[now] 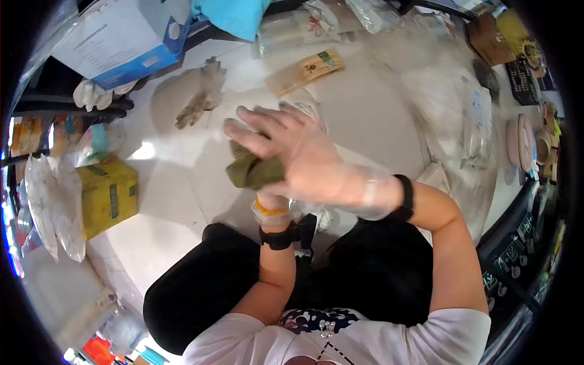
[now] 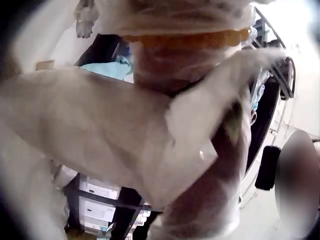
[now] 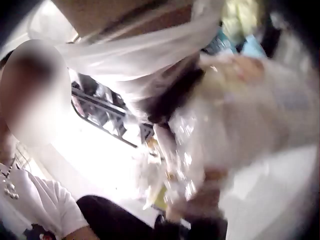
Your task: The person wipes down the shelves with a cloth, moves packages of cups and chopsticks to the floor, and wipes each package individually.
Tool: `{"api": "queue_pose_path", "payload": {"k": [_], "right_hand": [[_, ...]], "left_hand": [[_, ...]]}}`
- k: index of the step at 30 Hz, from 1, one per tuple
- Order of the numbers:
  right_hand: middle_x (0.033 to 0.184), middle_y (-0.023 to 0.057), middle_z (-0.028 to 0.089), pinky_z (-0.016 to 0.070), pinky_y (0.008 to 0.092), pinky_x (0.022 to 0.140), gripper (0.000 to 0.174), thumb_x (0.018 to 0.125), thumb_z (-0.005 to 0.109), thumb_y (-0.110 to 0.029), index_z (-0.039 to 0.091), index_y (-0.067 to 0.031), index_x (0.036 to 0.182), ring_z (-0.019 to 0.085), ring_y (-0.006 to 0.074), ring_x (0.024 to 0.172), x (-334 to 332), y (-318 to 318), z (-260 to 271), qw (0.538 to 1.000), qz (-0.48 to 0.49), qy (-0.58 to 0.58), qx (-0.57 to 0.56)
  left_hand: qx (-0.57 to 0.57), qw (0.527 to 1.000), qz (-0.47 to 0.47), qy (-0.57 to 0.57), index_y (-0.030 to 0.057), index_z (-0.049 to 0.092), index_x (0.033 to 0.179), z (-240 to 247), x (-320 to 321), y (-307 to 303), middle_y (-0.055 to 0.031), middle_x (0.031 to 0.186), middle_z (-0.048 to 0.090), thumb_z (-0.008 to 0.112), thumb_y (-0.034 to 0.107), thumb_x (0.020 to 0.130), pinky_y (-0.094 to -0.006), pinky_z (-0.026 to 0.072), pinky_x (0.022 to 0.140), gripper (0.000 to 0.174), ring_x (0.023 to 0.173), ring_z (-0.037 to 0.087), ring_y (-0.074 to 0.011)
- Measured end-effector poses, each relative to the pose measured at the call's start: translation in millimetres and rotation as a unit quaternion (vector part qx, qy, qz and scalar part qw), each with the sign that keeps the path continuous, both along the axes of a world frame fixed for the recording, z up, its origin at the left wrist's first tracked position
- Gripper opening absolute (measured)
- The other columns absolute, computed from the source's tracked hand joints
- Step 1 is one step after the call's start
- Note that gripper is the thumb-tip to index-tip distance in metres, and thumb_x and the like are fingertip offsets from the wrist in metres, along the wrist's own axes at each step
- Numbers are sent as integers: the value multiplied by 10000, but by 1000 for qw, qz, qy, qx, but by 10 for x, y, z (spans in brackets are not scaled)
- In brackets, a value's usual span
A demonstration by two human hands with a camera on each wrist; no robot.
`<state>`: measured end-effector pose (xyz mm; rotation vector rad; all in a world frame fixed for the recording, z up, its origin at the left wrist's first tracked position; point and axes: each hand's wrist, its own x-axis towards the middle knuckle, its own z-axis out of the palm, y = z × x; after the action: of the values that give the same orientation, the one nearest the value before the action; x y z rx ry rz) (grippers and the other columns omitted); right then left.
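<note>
In the head view, my right hand [image 1: 310,161], in a clear plastic glove, reaches across an olive-green folded bundle [image 1: 255,173] with its fingers stretched out. The bundle looks soft, with leaf-like or cloth-like folds. My left hand [image 1: 274,196], also in a clear glove with an orange band at the wrist, holds the bundle from below and is mostly hidden by the right hand. In the left wrist view, loose plastic of the glove [image 2: 115,130] covers much of the picture. Blur and glare fill the right wrist view around the gloved right hand [image 3: 245,105].
On the pale floor ahead lie a pack of thin wooden sticks [image 1: 313,72] and a crumpled grey-brown piece [image 1: 202,94]. A yellow box [image 1: 109,196] stands at left, a blue-white box [image 1: 131,45] behind it. Clear plastic sheeting [image 1: 435,91] spreads at right, near a black rack [image 1: 517,243].
</note>
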<state>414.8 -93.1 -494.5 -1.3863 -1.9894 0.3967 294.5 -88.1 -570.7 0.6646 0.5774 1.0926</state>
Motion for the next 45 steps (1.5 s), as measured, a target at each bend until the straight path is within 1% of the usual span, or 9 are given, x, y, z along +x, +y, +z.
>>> {"api": "queue_pose_path", "payload": {"k": [7,13,17,20,35,38,41,44,45], "right_hand": [[1335,84,426,313,392,1013,532,772,576,-208,454,-102,1278,423,296,1177,66,98,-354,993,-39,87,-73],[1368,125,373,234,400,1073,433,895,458,-264,427,-55,1273,288,308,1302,533,-287,-1294,957,-87,261,-93],[1284,142,460,364,356,972,419,911,455,-300,452,-28,1229,437,266,1186,765,-310,-1733,959,-163,225,-52],[1049,87,580,459,298,767,420,889,499,-355,495,-31,1156,558,179,911,1144,-267,-1375,751,-247,337,-511],[888,-17,573,449,251,696,207,868,544,-215,572,-49,986,532,81,795,1532,-364,-1858,797,-241,522,-183],[1010,101,570,442,326,794,400,840,584,-332,533,-7,1066,542,186,926,1987,-426,-1374,882,-249,183,-357],[1317,190,417,305,358,1026,691,751,666,-175,335,-6,1334,408,316,1209,2238,-264,-892,914,-328,-212,-111],[1413,193,289,198,375,1089,1112,562,806,-171,118,-19,1423,238,268,1334,1305,356,763,948,-19,164,-272],[1397,185,310,173,374,1097,1190,475,847,-187,137,-19,1416,248,285,1327,1127,523,1009,950,49,30,-308]], "left_hand": [[-58,995,75,-20,51,271,1368,-19,16,48,-149,1334,377,346,480,930,-389,444,937,617,1183,441,-267],[449,782,325,284,92,112,1427,-1059,-282,293,-166,1451,170,494,301,899,-475,372,1007,685,1262,343,-346],[320,904,246,138,90,118,1427,-779,-144,182,-173,1446,177,488,361,892,-468,374,1005,705,1280,313,-340],[282,912,279,100,76,138,1416,-816,-128,234,-164,1437,188,468,390,897,-463,372,1000,690,1277,312,-328],[205,932,269,131,45,338,1278,-576,-421,201,-104,1270,377,480,374,909,-349,397,924,515,1145,409,-216],[148,943,253,155,38,378,1250,-442,-517,189,-92,1236,415,483,371,911,-326,402,909,486,1119,428,-193],[97,960,199,170,32,418,1223,-159,-571,118,-80,1203,453,485,368,914,-304,406,894,461,1093,447,-171],[73,983,87,145,26,457,1195,355,-558,154,-68,1170,491,488,365,916,-281,411,879,440,1066,467,-149],[60,988,48,138,24,471,1186,595,-597,170,-64,1158,504,488,364,917,-273,413,874,434,1057,473,-141]]}}
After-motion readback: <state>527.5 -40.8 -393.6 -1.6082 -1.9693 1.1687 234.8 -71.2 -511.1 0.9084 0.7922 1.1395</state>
